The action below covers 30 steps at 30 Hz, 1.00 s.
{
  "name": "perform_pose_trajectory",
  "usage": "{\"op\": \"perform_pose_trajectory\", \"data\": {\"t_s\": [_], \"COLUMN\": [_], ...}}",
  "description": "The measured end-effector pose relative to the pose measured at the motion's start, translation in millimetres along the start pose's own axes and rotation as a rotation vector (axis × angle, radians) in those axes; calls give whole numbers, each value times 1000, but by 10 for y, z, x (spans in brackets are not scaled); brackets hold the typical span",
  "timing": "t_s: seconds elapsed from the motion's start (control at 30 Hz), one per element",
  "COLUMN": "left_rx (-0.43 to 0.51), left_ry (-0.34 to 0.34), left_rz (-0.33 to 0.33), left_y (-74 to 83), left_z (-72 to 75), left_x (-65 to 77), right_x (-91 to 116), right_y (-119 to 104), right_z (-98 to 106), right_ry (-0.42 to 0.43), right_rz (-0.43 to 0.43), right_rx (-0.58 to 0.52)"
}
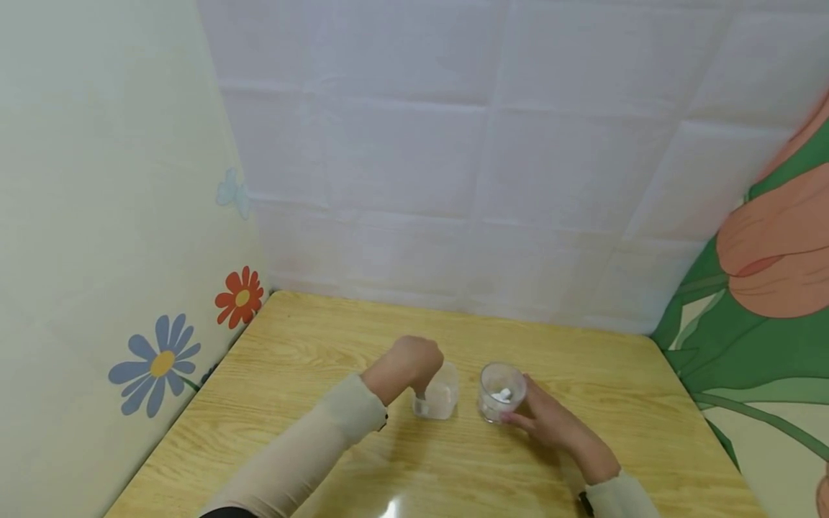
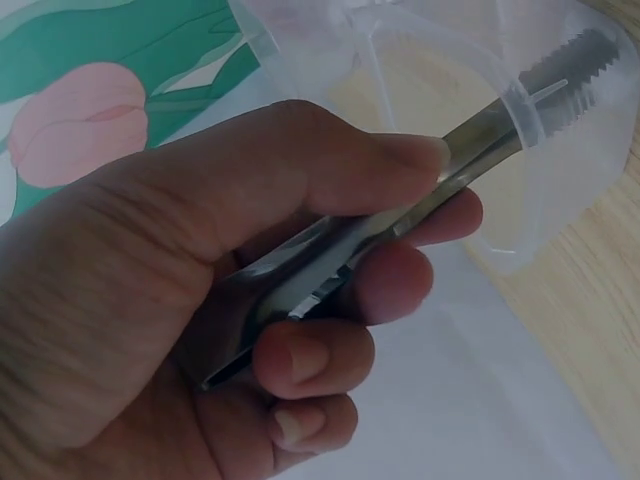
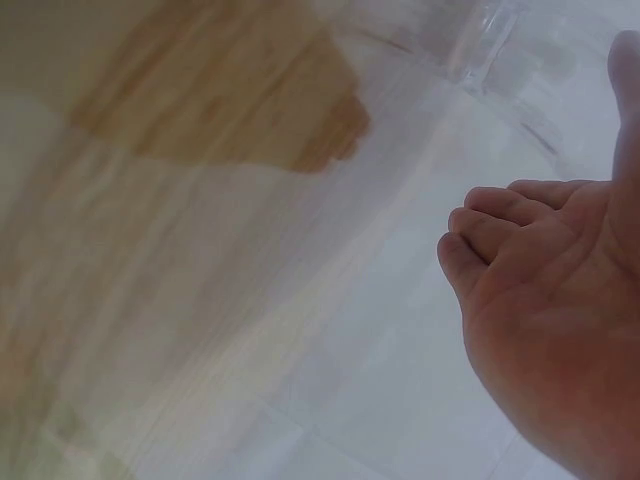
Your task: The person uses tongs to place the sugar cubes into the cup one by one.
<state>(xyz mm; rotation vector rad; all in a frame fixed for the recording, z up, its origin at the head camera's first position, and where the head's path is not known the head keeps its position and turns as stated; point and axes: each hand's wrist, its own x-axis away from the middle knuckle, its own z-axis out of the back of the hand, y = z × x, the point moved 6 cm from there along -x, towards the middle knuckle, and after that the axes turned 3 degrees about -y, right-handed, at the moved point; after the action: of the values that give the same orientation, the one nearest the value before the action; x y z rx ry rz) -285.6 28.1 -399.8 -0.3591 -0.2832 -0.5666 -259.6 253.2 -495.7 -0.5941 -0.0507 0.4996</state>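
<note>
My left hand [image 1: 409,363] grips metal tongs [image 2: 390,215] with toothed ends, the thumb along the top and the fingers curled beneath. In the left wrist view the toothed ends show through the wall of a clear plastic container [image 2: 510,130]. From the head view, that container [image 1: 440,410] stands on the table below the left hand. To its right is a clear glass [image 1: 488,403] with small white pieces [image 1: 503,395] inside. My right hand [image 1: 550,421] lies against the glass's right side, thumb in front. In the right wrist view its fingers [image 3: 490,230] look extended.
The wood-grain table [image 1: 311,338] runs back to a creased white sheet [image 1: 388,158]. A wall with painted flowers [image 1: 162,363] borders the left side, and a panel with large painted tulips [image 1: 777,266] stands on the right.
</note>
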Motion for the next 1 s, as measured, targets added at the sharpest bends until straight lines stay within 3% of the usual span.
{"op": "perform_pose_trajectory", "data": {"t_s": [0.3, 0.5, 0.73, 1.0], "left_rx": [-39, -42, 26, 130], "left_ry": [-2, 24, 45, 68], "left_rz": [11, -20, -47, -65], "left_y": [44, 48, -12, -182], "left_z": [-40, -30, -44, -2], "left_x": [-11, -7, -5, 26], "right_x": [-8, -11, -4, -7], "right_y": [7, 12, -12, -23], "right_z": [-19, -13, -22, 0], "right_ry": [-8, -13, -4, -4], "right_rz": [6, -4, 17, 15], "right_rx": [1, 3, 2, 8]}}
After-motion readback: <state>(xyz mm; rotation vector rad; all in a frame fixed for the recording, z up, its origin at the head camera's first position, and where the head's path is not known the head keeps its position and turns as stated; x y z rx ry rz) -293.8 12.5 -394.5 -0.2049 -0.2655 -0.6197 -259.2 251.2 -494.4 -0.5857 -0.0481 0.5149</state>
